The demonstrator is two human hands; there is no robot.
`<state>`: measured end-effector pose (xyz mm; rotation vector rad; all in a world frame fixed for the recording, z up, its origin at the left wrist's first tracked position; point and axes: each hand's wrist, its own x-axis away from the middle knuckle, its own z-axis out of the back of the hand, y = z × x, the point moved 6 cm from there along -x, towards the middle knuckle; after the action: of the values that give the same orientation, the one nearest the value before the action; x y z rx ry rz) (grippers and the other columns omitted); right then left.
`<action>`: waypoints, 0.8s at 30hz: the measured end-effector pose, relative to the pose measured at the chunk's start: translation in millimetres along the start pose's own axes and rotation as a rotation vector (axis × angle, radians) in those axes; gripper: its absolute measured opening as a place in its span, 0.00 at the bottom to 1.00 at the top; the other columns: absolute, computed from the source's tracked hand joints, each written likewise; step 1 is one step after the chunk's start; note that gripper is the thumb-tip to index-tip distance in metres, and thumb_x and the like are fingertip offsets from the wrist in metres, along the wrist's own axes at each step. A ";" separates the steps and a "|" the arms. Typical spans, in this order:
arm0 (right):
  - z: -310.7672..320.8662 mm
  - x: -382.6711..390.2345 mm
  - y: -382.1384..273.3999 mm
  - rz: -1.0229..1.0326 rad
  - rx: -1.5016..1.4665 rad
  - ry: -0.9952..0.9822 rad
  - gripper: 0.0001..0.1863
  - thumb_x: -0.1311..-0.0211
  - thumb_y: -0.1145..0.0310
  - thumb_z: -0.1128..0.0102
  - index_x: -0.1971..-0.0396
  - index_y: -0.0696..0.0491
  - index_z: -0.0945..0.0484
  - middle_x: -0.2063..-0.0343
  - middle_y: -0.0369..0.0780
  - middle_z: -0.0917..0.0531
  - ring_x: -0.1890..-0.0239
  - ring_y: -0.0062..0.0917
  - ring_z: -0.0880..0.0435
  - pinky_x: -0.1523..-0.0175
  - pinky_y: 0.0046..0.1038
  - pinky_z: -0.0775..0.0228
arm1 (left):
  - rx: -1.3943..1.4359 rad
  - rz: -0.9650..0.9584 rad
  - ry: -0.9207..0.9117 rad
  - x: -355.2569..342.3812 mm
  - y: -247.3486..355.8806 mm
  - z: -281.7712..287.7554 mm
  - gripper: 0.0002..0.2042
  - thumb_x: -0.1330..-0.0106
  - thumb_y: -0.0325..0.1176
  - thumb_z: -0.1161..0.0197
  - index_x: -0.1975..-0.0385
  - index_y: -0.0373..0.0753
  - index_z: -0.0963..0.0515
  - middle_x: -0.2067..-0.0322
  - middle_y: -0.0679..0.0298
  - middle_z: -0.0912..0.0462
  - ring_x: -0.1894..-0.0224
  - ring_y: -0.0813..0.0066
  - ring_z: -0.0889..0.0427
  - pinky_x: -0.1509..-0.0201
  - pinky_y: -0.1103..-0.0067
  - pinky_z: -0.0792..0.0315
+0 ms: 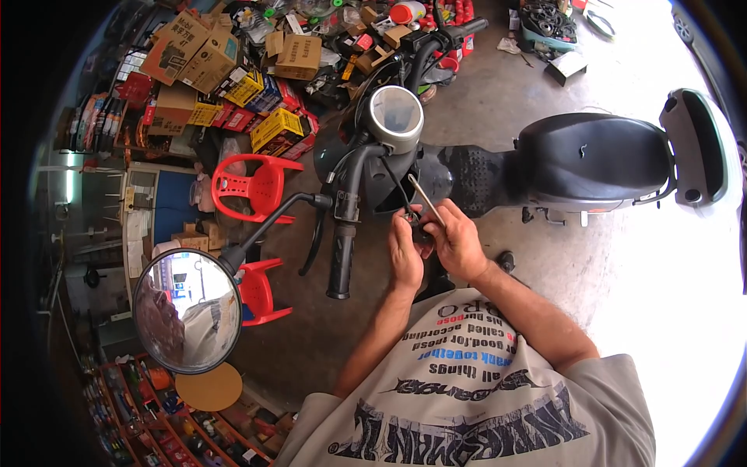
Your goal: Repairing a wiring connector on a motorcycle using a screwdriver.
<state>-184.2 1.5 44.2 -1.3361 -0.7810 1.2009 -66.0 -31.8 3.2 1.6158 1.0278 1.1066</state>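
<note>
In front of my chest both hands meet beside the electric scooter [475, 167]. My left hand [406, 253] is closed around a small dark part [420, 231] on a black cable [398, 180], which runs up toward the handlebar. Pinched in my right hand [461, 243] is a slim metal rod-like tool [426, 197], its far end pointing up and left; its exact kind is unclear. Fingers hide most of the dark part. Just left of my hands hangs the black handlebar grip [341, 261] with its brake lever [313, 245].
A round mirror [188, 311] juts out at left. Red plastic chairs [250, 188] stand behind the handlebar. Cardboard boxes [299, 57] and loose parts crowd the far left. The black seat [595, 156] lies to the right, and shelves [167, 424] fill the lower left.
</note>
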 end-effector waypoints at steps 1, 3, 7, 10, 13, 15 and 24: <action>-0.3 0.3 0.1 -0.038 -0.016 -0.006 0.05 0.39 0.83 0.46 0.65 0.59 0.25 0.64 0.44 0.23 0.69 0.37 0.18 0.63 0.31 0.25 | 0.001 0.000 0.001 0.1 -0.9 0.3 0.20 0.22 0.49 0.66 0.50 0.43 0.30 0.66 0.71 0.25 0.79 0.91 0.34 0.80 0.91 0.41; -0.6 1.0 1.4 -0.075 -0.032 -0.012 0.05 0.40 0.83 0.46 0.65 0.59 0.25 0.65 0.44 0.23 0.68 0.37 0.19 0.63 0.30 0.25 | 0.046 0.007 -0.001 0.0 -2.5 0.6 0.21 0.22 0.50 0.66 0.49 0.43 0.31 0.66 0.72 0.25 0.79 0.91 0.34 0.80 0.91 0.41; 1.9 0.8 4.2 0.034 0.002 -0.015 0.05 0.41 0.82 0.43 0.66 0.59 0.24 0.67 0.43 0.24 0.70 0.36 0.18 0.66 0.32 0.25 | 0.072 0.023 -0.046 0.9 -1.6 1.5 0.21 0.23 0.51 0.64 0.47 0.43 0.31 0.64 0.72 0.25 0.75 0.90 0.31 0.76 0.90 0.39; 4.7 0.8 0.6 0.068 -0.018 -0.053 0.05 0.44 0.80 0.39 0.67 0.58 0.24 0.68 0.43 0.25 0.70 0.35 0.18 0.67 0.34 0.26 | 0.241 0.052 -0.145 0.7 -6.6 4.7 0.23 0.24 0.52 0.61 0.41 0.42 0.34 0.58 0.70 0.25 0.63 0.83 0.27 0.67 0.84 0.35; 5.6 7.0 11.4 -0.025 -0.114 -0.067 0.08 0.46 0.79 0.37 0.66 0.58 0.25 0.69 0.42 0.26 0.71 0.33 0.20 0.66 0.34 0.29 | 0.289 0.099 -0.204 2.3 -5.7 6.9 0.23 0.24 0.50 0.59 0.38 0.41 0.36 0.53 0.67 0.25 0.58 0.80 0.27 0.61 0.80 0.35; 6.6 9.9 19.0 -0.117 -0.149 -0.061 0.10 0.47 0.78 0.35 0.65 0.58 0.25 0.69 0.42 0.27 0.72 0.32 0.21 0.66 0.33 0.30 | 0.291 0.097 -0.218 2.3 -4.8 7.1 0.23 0.24 0.49 0.59 0.37 0.40 0.37 0.53 0.67 0.25 0.58 0.81 0.28 0.61 0.81 0.35; 15.7 8.7 16.0 -0.213 0.142 -0.071 0.14 0.49 0.74 0.32 0.63 0.56 0.26 0.68 0.43 0.26 0.72 0.35 0.21 0.65 0.34 0.30 | 0.248 0.093 -0.238 -3.8 -9.1 11.6 0.22 0.25 0.41 0.57 0.36 0.38 0.38 0.46 0.63 0.26 0.54 0.78 0.27 0.58 0.81 0.35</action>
<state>-199.8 11.8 29.1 -1.0707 -0.8504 1.1172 -57.2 -35.6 -8.6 1.9576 0.9680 0.8452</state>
